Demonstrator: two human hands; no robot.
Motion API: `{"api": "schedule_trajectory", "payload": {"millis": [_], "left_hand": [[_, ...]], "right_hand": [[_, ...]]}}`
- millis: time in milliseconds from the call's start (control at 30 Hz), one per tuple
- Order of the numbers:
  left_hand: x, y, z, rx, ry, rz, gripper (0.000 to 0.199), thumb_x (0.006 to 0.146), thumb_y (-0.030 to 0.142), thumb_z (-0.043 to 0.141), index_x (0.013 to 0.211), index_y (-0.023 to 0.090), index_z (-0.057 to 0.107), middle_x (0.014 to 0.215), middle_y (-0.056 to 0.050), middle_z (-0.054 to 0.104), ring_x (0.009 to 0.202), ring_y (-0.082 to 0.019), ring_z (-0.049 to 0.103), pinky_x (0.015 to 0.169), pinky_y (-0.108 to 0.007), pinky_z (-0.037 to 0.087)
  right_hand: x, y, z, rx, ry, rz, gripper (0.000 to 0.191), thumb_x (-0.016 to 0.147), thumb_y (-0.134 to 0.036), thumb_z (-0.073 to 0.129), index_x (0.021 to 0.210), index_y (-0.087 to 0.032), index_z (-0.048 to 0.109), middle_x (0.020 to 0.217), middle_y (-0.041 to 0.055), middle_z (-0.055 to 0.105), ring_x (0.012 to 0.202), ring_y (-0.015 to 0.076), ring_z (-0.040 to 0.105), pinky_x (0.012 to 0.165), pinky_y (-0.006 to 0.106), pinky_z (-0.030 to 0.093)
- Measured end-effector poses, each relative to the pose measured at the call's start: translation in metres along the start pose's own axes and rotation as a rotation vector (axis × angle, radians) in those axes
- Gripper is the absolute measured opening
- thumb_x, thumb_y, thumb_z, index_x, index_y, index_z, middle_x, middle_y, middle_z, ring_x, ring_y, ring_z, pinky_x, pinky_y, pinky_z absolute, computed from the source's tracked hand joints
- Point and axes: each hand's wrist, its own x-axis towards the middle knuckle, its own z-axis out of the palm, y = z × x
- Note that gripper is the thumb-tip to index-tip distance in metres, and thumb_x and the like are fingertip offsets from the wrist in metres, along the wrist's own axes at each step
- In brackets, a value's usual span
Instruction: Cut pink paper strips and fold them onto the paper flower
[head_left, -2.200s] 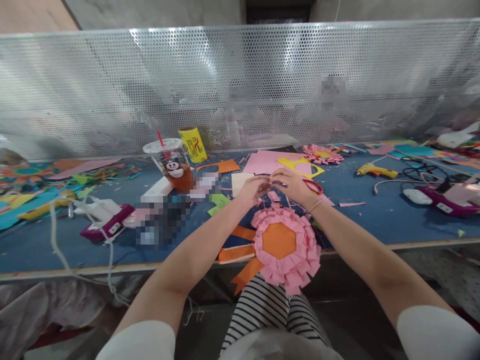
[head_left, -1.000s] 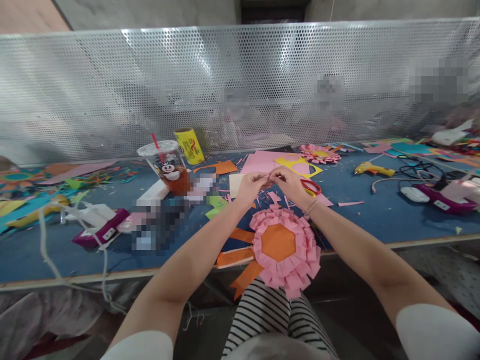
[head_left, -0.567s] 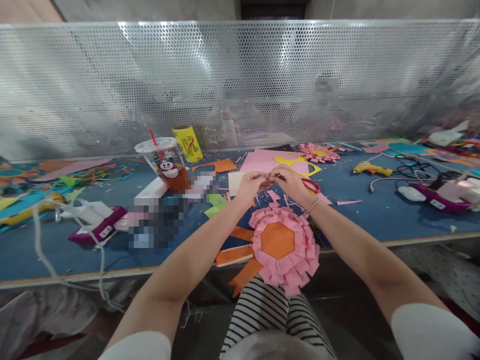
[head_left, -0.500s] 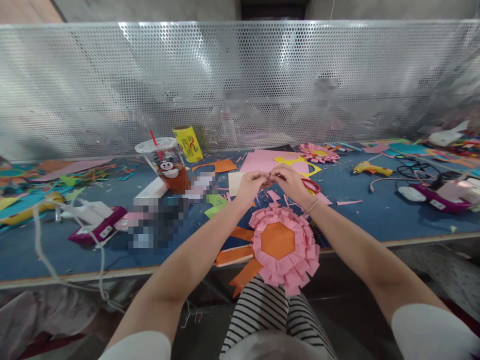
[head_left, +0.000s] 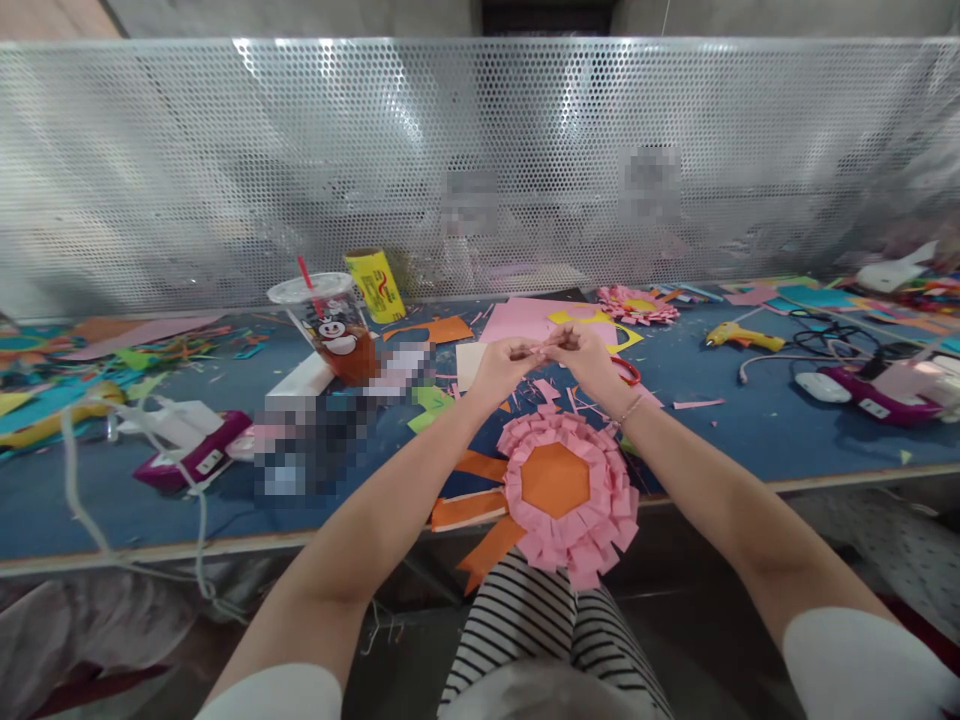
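My left hand (head_left: 508, 364) and my right hand (head_left: 582, 354) meet fingertip to fingertip over the far half of the blue table. Both are closed in a pinch; anything between the fingers is too small to make out. Nearer to me, a paper rosette (head_left: 555, 480) with pink folded petals, an orange centre and orange ribbon tails overhangs the table's front edge between my forearms. Red-handled scissors (head_left: 627, 371) lie just beyond my right wrist, partly hidden. Behind my hands are a pink paper sheet (head_left: 504, 320) and yellow paper with cut-outs (head_left: 628, 338).
Left of my hands stand a plastic drink cup (head_left: 339, 335) and a yellow packet (head_left: 376, 286). A yellow glue gun (head_left: 742, 337) and a purple power strip (head_left: 877, 398) with cables lie right. Another purple strip (head_left: 196, 455) is left. A perforated metal screen (head_left: 420, 150) closes the back.
My fingers have shifted slightly at the fingertips, and my right hand's knuckles sit a little higher. The rosette and the things on the table stay in place.
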Motion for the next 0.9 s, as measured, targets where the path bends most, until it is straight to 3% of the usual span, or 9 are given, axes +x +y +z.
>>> {"api": "schedule_trajectory", "payload": {"millis": [167,333,500,733,900], "left_hand": [[0.0055,-0.0044,-0.0058,-0.046,-0.005,-0.011,0.03,0.057,0.03,0.073,0.08,0.012,0.067,0.071,-0.005,0.068,0.064,-0.013,0.062,0.071,-0.03,0.049],[0.0066,-0.009,-0.0059,-0.115,0.037,-0.063,0.027,0.053,0.026,0.074,0.075,0.012,0.064,0.069,-0.003,0.067,0.063,-0.013,0.062,0.071,-0.029,0.049],[0.0045,-0.0089,-0.0042,-0.104,0.018,-0.062,0.027,0.052,0.025,0.074,0.073,0.012,0.063,0.067,-0.003,0.067,0.062,-0.013,0.062,0.072,-0.029,0.049],[0.0038,-0.0093,-0.0026,-0.091,0.037,-0.03,0.025,0.052,0.026,0.074,0.071,0.013,0.064,0.065,-0.002,0.065,0.062,-0.012,0.061,0.071,-0.028,0.048],[0.0047,-0.0091,-0.0025,-0.155,0.059,-0.078,0.023,0.051,0.024,0.074,0.068,0.013,0.062,0.063,-0.001,0.064,0.061,-0.011,0.06,0.07,-0.028,0.048]], "right_hand": [[0.0015,0.0026,-0.0028,0.191,-0.041,0.074,0.029,0.067,-0.042,0.066,0.081,-0.019,0.056,0.077,-0.0006,0.06,0.069,0.0106,0.058,0.067,0.027,0.051],[-0.0015,0.0,-0.0016,-0.004,-0.074,-0.025,0.029,0.063,-0.036,0.07,0.082,-0.019,0.057,0.074,-0.0014,0.06,0.066,0.0105,0.056,0.066,0.026,0.05],[-0.0027,-0.0002,0.0011,-0.071,-0.058,-0.013,0.026,0.062,-0.038,0.069,0.077,-0.017,0.061,0.072,0.0005,0.062,0.066,0.0123,0.057,0.065,0.029,0.048],[-0.0036,0.0008,0.0021,0.016,-0.003,0.044,0.024,0.06,-0.037,0.071,0.071,-0.017,0.067,0.066,0.0007,0.064,0.059,0.0103,0.054,0.061,0.027,0.046],[-0.0039,0.0023,0.0027,0.067,-0.048,0.066,0.028,0.06,-0.038,0.071,0.078,-0.017,0.068,0.074,0.0016,0.067,0.068,0.0122,0.059,0.071,0.028,0.049]]}}
